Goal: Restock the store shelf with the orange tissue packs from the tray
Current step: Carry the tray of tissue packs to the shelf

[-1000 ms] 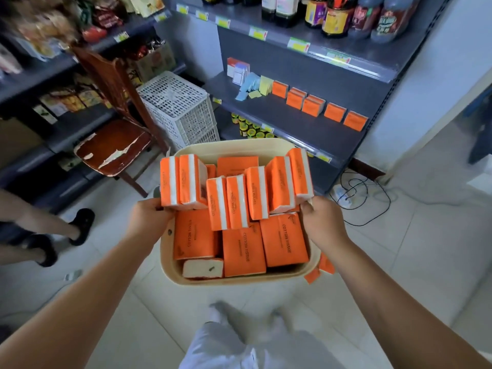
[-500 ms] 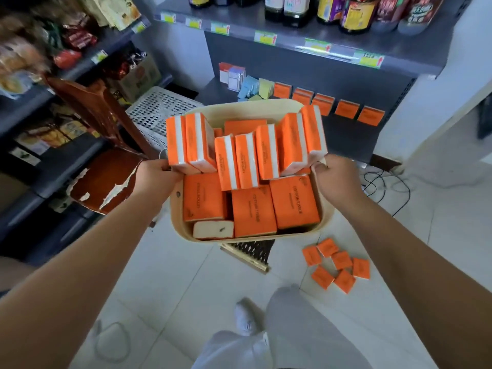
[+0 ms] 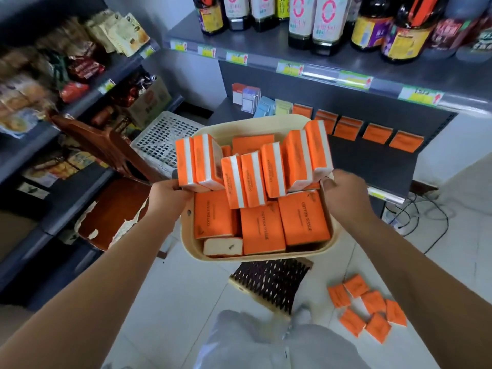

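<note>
A beige tray (image 3: 255,127) hangs in the air in front of me, full of orange tissue packs (image 3: 262,226), several lying flat and several standing on edge. My left hand (image 3: 166,197) grips the tray's left rim and my right hand (image 3: 344,194) grips its right rim. Behind the tray runs the dark grey store shelf (image 3: 372,161) with a row of small orange packs (image 3: 376,133) along its back.
A brown wooden chair (image 3: 111,209) stands at my left, a white lattice crate (image 3: 162,139) behind it. On the floor lie a beige grid basket (image 3: 269,283) and several small orange packs (image 3: 370,307). Bottles (image 3: 327,20) fill the upper shelf. Cables trail at the right.
The tray has risen off the floor and come up level with the shelf, both hands keeping their grip. The grid basket and loose floor packs under it came into sight.
</note>
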`<state>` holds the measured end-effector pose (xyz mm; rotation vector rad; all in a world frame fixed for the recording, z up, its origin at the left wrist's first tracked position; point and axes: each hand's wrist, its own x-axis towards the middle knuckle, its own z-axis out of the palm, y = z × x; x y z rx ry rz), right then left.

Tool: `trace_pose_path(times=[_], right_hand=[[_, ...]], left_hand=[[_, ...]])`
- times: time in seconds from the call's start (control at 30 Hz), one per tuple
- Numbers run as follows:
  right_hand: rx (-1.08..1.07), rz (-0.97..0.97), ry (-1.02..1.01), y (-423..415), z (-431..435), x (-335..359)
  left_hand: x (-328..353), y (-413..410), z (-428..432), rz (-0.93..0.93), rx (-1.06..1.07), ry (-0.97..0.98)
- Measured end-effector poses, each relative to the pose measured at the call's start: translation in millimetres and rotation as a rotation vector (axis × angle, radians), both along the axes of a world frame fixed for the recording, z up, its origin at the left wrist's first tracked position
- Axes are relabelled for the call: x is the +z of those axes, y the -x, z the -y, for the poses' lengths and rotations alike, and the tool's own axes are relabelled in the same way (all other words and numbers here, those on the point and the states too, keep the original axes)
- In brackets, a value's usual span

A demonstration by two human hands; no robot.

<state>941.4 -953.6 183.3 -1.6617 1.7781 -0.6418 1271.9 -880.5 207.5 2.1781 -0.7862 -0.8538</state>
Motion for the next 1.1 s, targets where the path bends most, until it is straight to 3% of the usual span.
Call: trace_pose_path(times=[0.27,0.53,0.7,1.1], right_hand=[[-0.024,0.004,-0.069,-78,61,-21],[-0.252,0.064,-0.106,-184,90,-42],[-0.284,0.039,-0.098,-225,107,-30],[-0.083,0.055,-0.088,-228,192,-37]], left_hand=[[-25,-89,74,0.023,-0.102,-0.054],[-46,-212,151,0.116,-0.349,-0.04],[-64,-263,179,0.039,-0.38,-0.006],[-75,-250,216,0.033,-0.234,-0.073]])
